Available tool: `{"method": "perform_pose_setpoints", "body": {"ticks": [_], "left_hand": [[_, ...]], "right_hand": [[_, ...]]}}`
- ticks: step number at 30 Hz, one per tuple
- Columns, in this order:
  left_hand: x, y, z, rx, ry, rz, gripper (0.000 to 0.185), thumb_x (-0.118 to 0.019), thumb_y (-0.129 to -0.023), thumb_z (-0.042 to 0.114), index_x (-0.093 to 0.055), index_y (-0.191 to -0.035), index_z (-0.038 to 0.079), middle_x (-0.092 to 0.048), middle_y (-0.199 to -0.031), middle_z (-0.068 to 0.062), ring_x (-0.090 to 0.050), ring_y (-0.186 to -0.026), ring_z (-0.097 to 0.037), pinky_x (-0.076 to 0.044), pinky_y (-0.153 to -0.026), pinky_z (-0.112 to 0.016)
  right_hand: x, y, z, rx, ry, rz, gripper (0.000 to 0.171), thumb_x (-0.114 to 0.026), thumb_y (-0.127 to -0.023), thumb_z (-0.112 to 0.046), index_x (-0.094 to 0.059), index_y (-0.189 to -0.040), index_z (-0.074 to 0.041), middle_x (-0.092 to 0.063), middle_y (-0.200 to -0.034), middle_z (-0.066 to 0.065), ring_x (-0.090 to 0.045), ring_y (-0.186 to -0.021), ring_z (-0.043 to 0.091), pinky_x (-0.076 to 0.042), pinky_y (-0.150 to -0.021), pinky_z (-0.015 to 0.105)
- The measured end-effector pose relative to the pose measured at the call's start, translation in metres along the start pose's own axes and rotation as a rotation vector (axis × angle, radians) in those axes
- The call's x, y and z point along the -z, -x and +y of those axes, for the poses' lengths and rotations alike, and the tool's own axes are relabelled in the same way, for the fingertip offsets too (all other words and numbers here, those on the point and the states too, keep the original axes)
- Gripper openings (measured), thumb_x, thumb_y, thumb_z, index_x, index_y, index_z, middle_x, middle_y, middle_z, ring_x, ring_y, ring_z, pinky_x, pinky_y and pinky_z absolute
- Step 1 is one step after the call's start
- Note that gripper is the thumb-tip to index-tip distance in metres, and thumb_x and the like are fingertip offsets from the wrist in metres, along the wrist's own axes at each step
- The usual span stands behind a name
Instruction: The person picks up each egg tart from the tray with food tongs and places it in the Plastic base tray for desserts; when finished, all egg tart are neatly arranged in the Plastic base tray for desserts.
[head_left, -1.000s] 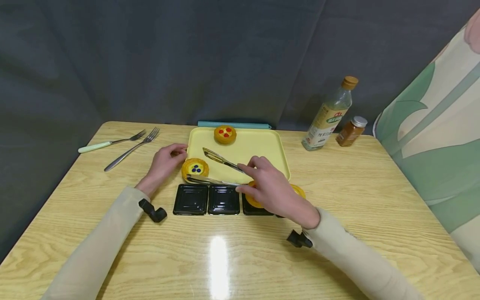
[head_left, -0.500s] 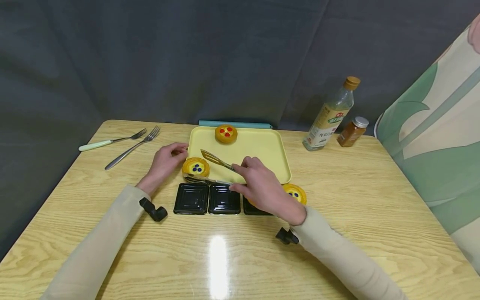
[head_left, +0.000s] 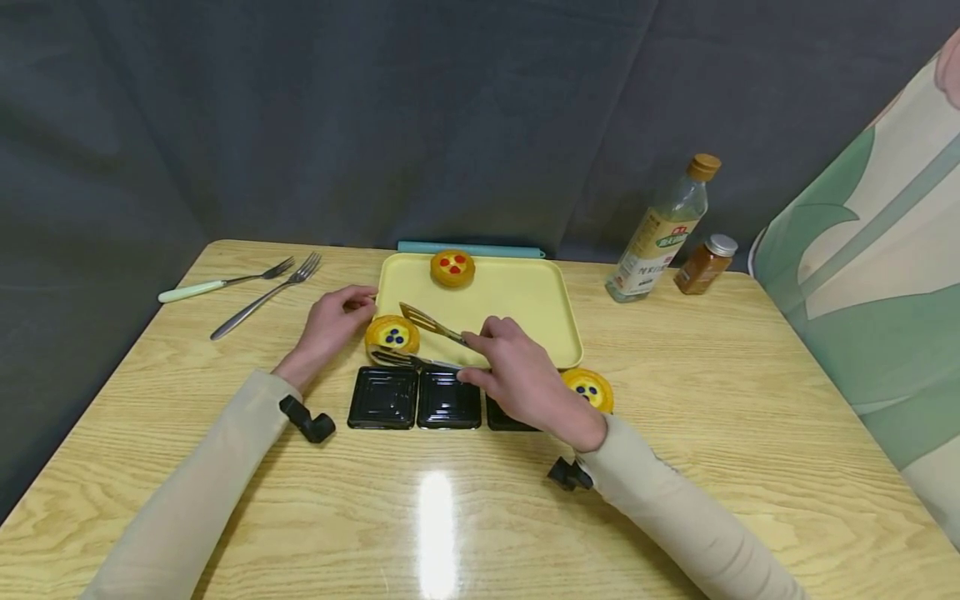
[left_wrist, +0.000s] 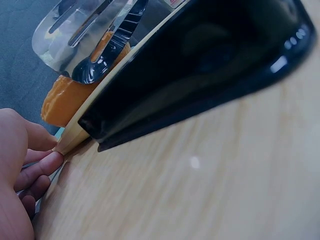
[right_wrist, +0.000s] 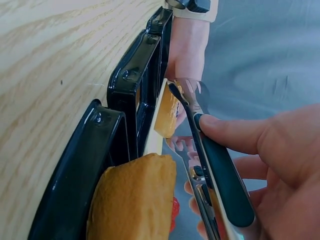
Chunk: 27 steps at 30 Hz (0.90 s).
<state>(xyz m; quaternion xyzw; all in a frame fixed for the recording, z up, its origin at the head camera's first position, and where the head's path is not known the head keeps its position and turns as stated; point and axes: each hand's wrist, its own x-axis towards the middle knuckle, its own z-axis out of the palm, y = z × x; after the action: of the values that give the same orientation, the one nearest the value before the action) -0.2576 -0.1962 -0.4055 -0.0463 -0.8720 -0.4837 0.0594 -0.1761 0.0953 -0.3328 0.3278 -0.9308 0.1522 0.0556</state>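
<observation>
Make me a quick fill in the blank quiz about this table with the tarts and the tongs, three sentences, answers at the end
1. The right hand grips a pair of metal ____ whose blades stand on either side of the blueberry tart.
2. The tart at the far edge of the yellow tray is topped with ____ pieces.
3. Two ____ lie on the table to the left of the left hand.

Missing words: tongs; red; forks
</observation>
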Motion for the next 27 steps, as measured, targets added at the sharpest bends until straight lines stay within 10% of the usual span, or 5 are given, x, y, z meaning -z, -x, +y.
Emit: {"method": "perform_pose_setpoints", "body": {"ticks": [27], "left_hand": [[0.0, -0.001, -0.001, -0.004, -0.013, -0.001, 0.035, -0.059, -0.101, 0.014, -0.063, -0.134, 0.001, -0.064, -0.113, -0.016, -0.057, -0.108, -0.029, -0.043, -0.097, -0.045]], "right_hand": [[0.013, 0.014, -0.001, -0.005, -0.014, 0.058, 0.048, -0.077, -0.092, -0.024, -0.066, -0.132, -0.001, -0.056, -0.099, 0.007, -0.046, -0.088, 0.021, -0.044, -0.065, 0.027]]}}
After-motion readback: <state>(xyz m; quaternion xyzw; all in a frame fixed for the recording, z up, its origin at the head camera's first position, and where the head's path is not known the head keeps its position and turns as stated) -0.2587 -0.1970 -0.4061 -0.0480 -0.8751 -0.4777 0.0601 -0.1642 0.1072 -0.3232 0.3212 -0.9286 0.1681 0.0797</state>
